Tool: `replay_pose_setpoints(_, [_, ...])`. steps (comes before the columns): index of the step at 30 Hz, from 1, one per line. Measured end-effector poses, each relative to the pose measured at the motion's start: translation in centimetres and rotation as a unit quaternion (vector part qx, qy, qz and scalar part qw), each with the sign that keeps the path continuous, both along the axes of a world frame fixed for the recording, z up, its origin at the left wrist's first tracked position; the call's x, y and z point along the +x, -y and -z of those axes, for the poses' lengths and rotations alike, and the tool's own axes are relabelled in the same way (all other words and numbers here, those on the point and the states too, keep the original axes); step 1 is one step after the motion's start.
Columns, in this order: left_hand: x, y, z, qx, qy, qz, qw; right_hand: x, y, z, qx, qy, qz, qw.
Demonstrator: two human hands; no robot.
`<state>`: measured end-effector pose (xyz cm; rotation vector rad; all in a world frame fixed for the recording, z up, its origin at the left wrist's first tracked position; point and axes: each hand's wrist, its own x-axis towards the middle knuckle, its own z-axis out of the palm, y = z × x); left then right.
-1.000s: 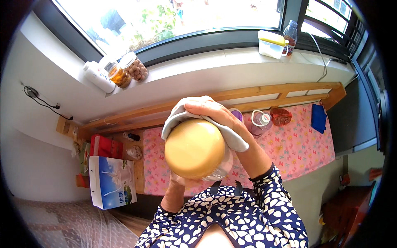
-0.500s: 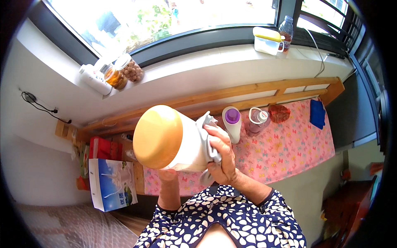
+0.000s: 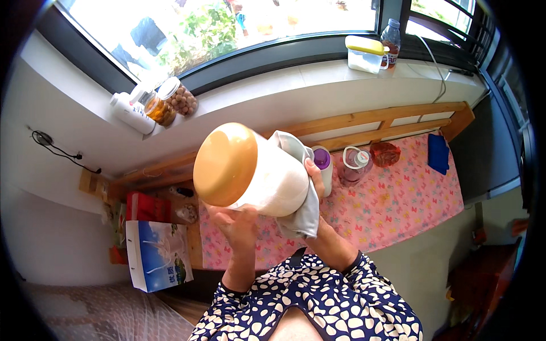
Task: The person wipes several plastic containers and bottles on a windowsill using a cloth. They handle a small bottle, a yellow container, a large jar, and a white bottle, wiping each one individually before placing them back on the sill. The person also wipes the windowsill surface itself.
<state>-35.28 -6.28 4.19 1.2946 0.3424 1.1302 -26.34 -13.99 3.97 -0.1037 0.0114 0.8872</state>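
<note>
So a big jar (image 3: 273, 181) with an orange-yellow lid (image 3: 224, 165) is up in the air in the middle of the frame, tipped with the lid toward the upper left. The right hand (image 3: 315, 176) has its fingers clamped on a grey cloth (image 3: 307, 216), pressing it around the far end of the jar. The left hand (image 3: 238, 226) is under the lid end, touching it, but I can't tell how tightly those fingers close because the jar hides part of them. As for how far along things are: the lid is on, the cloth is against the jar and the jar isn't set down; no clue how much of its surface the cloth has covered or what's left. Can't make out what's in it, either. Upper left, on the sill, there's a white bottle (image 3: 132, 112), a jar of amber stuff (image 3: 159, 109) and a jar of round brown nut-like things (image 3: 183, 101). Upper right has a yellow-lidded box (image 3: 364, 54), contents unclear, beside a bottle with reddish-brown liquid (image 3: 390, 42). Right of centre, on pink patterned cover (image 3: 398, 204), stand a purple-capped bottle (image 3: 322, 162), insides hidden, and a clear jug (image 3: 354, 170), fill level anyone's guess.
</note>
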Motion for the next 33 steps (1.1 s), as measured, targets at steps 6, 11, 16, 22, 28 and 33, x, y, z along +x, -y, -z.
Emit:
replay_pose_setpoints(6, [0.4, -1.2, 1.2, -0.086, 0.064, 0.076, 0.991, 0.7, 1.0, 2.1, -0.213, 0.414, 0.300, 0.833])
replay_pose_setpoints(11, [-0.4, -2.1, 1.7, 0.070, -0.004, 0.127, 0.989, 1.9, 2.4, -2.0, -0.215, 0.651, 0.313, 0.658])
replay_pose_setpoints(16, [0.1, -1.0, -0.1, 0.072, 0.012, 0.207, 0.976, 4.2, 1.7, -4.8, -0.120, 0.605, 0.097, 0.781])
replay_pose_setpoints(22, [-0.2, -0.3, -0.6, 0.086, 0.000, 0.216, 0.973, 5.6, -0.6, -5.0, -0.033, 0.690, 0.042, 0.722])
replay_pose_setpoints(28, [-1.5, -2.8, 2.3, 0.072, 0.000, 0.157, 0.985, 6.8, -2.0, 1.2, -0.154, 0.803, 0.115, 0.563])
replay_pose_setpoints(33, [-2.0, -3.9, 4.1, 0.060, 0.011, 0.135, 0.989, 4.7, -1.1, 3.4, -0.294, 0.572, -0.006, 0.766])
